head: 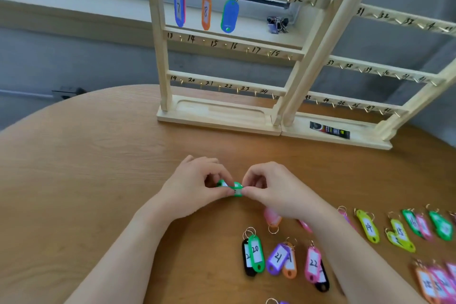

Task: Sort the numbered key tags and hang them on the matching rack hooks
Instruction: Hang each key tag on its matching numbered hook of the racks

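My left hand point(197, 187) and my right hand point(274, 190) both pinch a green key tag point(233, 187) just above the round wooden table point(98, 168); its number is hidden by my fingers. Behind stands the wooden rack point(217, 44) with numbered hooks. Tags 7 point(179, 7), 8 point(206, 11) and a blue tag point(230, 16) on hook 9 hang on its second row. Loose tags lie near my right arm: green 20 point(256, 253), purple 21 point(277, 258), pink 22 point(313, 264), yellow 14 point(368, 228).
A second rack point(385, 69) with hooks 31 to 48 stands to the right, a small black packet point(329, 130) on its base. More tags lie at the table's right edge point(434, 227). A bunch of binder clips point(277, 24) sits on the window sill.
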A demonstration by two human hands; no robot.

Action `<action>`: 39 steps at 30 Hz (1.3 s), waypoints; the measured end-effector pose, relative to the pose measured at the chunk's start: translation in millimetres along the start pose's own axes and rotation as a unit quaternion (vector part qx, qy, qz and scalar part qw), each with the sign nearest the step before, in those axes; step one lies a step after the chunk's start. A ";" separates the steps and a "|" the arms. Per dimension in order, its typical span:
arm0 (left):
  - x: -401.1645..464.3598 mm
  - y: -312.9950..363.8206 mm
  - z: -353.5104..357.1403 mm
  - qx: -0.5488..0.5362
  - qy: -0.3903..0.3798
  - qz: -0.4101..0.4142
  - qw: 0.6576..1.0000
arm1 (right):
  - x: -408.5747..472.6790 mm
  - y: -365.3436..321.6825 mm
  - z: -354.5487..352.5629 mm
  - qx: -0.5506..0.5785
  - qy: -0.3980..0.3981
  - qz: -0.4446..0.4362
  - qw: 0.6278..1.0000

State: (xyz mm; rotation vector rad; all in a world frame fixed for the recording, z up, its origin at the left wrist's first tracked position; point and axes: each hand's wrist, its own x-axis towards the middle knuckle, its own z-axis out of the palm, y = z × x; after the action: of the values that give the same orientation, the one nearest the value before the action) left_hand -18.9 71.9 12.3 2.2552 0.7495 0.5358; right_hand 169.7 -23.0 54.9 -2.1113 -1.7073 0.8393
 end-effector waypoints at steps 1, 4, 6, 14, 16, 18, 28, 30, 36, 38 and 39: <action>-0.3 0.3 -0.5 -0.014 0.001 -0.005 1.000 | -0.5 -0.5 -0.7 0.015 0.001 0.000 1.000; -1.3 -0.1 -2.0 -0.073 -0.004 -0.031 0.997 | -2.8 -2.3 -3.4 0.048 0.010 0.001 0.999; -0.9 -1.3 -2.5 -0.110 -0.005 -0.042 0.993 | -5.8 -4.3 -5.0 0.084 0.015 0.005 0.996; 0.4 1.3 -7.7 -0.199 0.006 -0.052 0.979 | -13.8 3.7 -15.2 0.274 0.128 0.070 0.951; 0.9 0.1 -7.0 -0.210 0.011 -0.049 0.976 | -14.8 4.7 -19.7 0.349 0.160 0.070 0.921; 1.3 -2.3 -6.1 -0.215 0.021 -0.052 0.975 | -16.9 3.5 -22.6 0.397 0.167 0.064 0.900; 1.3 -7.7 -5.4 -0.182 0.025 -0.043 0.982 | -28.5 -2.7 -22.3 0.459 0.147 0.067 0.873; 0.7 -6.1 -5.1 -0.167 0.030 -0.049 0.984 | -30.2 -4.1 -23.2 0.453 0.137 0.064 0.879; -0.3 -1.8 -5.2 -0.189 0.041 -0.068 0.979 | -31.3 -15.1 -26.9 0.398 0.125 0.041 0.908; -0.9 3.4 -6.3 -0.191 0.057 -0.068 0.977 | -31.0 -19.6 -28.0 0.378 0.125 0.024 0.917; -0.7 7.2 -6.9 -0.194 0.067 -0.067 0.976 | -30.3 -21.9 -30.0 0.371 0.123 0.012 0.921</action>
State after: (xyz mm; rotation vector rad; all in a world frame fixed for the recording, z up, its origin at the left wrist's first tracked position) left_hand -20.7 70.5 22.0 1.8084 0.7816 0.7063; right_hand 166.9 -42.8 98.5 -1.6207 -1.0037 0.9780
